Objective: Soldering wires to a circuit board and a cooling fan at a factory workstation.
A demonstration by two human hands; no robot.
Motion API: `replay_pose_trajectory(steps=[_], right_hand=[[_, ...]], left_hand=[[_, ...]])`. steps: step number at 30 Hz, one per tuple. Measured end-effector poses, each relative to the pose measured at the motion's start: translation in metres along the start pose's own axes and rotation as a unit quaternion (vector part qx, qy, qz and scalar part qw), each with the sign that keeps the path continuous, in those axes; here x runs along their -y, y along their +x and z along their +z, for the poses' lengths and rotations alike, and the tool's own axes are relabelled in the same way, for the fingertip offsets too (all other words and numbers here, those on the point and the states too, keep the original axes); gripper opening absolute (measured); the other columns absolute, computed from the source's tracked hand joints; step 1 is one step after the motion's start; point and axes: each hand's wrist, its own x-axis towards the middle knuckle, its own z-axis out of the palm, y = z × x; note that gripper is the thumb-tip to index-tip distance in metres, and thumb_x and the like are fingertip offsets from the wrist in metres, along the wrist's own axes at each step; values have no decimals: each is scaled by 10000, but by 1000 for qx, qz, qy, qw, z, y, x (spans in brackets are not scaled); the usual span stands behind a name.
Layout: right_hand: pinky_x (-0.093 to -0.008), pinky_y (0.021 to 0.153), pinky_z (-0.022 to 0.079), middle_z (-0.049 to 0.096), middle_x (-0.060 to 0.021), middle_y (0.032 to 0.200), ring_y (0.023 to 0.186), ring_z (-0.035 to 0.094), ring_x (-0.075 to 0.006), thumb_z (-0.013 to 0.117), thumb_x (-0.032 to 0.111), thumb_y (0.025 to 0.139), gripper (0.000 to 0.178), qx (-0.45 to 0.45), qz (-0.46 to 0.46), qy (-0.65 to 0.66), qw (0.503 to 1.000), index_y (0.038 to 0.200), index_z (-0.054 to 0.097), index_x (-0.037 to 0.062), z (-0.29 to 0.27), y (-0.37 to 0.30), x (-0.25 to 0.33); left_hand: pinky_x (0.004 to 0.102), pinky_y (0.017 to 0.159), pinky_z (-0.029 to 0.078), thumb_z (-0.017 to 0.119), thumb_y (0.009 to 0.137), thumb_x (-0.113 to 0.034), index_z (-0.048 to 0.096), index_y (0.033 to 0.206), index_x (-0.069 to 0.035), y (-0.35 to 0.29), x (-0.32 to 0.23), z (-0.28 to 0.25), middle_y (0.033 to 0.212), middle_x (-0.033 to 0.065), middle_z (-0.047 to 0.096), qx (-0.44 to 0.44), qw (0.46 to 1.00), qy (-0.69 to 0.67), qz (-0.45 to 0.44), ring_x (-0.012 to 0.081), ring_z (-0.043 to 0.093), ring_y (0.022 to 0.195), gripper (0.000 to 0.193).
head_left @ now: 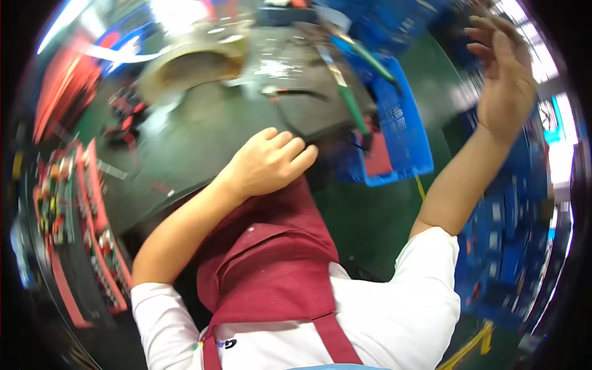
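Note:
My left hand (269, 161) is at the front edge of a dark work table (203, 132), just above my dark red apron (265, 265). Its fingers are curled under with the back of the hand up, and anything inside them is hidden. Raised far out to the right, my right hand (507, 83) is slightly blurred; its fingers are apart and I see nothing in them. Beyond the left hand, a thin black piece with a red and white end (296, 92) lies on the table. A green-handled hand tool (350, 102) lies at the table's right side.
A blue plastic basket (425, 151) stands right of the table, with a flat red piece (377, 157) inside. Another green-handled tool (373, 60) crosses its far end. A beige rounded housing (163, 71) stands at the back. Red-edged racks of small parts (92, 203) are left, stacked blue crates (487, 246) right.

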Motion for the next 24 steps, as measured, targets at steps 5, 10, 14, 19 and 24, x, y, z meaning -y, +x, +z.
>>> replay_pose_trajectory(steps=[5,10,14,19,24], right_hand=[[-311,855,573,792,-68,1114,985,741,-155,741,284,1063,295,-104,322,-45,940,1241,742,49,-64,-104,-192],[-452,878,610,812,-233,1110,975,794,-382,822,377,884,492,-4,501,-247,829,1160,807,-30,-85,-289,-420],[-458,989,608,752,-283,1292,1183,740,-431,879,348,829,583,237,608,-307,693,1274,769,-13,-42,-376,-511],[-522,1221,460,433,-185,1710,1567,444,-368,995,244,710,1145,448,297,-328,777,1690,404,246,125,-360,-512],[-594,1346,239,213,-155,1829,1690,201,-362,1047,364,624,1421,524,181,-366,748,1763,198,345,164,-332,-519]], left_hand=[[352,679,484,725,888,-215,670,1026,-129,45,31,58,801,-3,544,172,969,-55,167,184,606,755,172],[411,640,460,836,826,-168,668,976,-95,49,49,77,790,42,549,192,957,-176,130,246,579,694,237],[397,619,437,868,765,-195,675,886,-99,58,52,69,723,30,513,195,963,-157,100,242,545,635,247],[368,576,399,890,766,-267,689,888,-111,54,60,48,691,-6,469,273,952,-113,85,188,512,588,283],[366,603,399,904,698,-322,700,852,-129,51,52,44,695,-18,534,284,948,-118,85,181,524,582,321]])
